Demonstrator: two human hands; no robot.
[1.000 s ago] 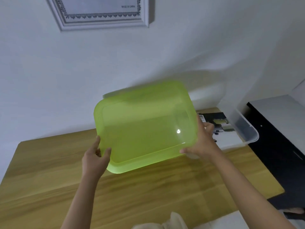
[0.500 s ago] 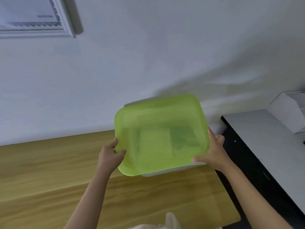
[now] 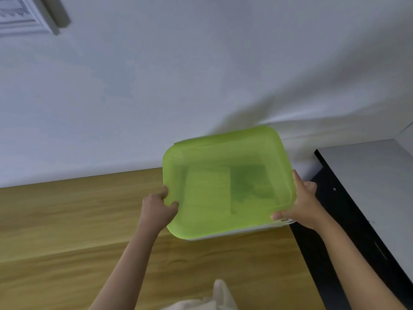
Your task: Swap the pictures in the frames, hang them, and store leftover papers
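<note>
Gripping green lid (image 3: 225, 182) between both hands | left hand (image 3: 157, 208) | right hand (image 3: 301, 203)

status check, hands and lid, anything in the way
Left hand and right hand grip green lid edges. Lid over clear box, papers inside. Nothing blocking.

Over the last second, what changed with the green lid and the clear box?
Both hands, left hand and right hand, carried the green lid rightward and lowered it over the clear box, now covering the papers, which show through it. Both hands kept hold of the lid's edges; the box stayed on the wooden table.
</note>
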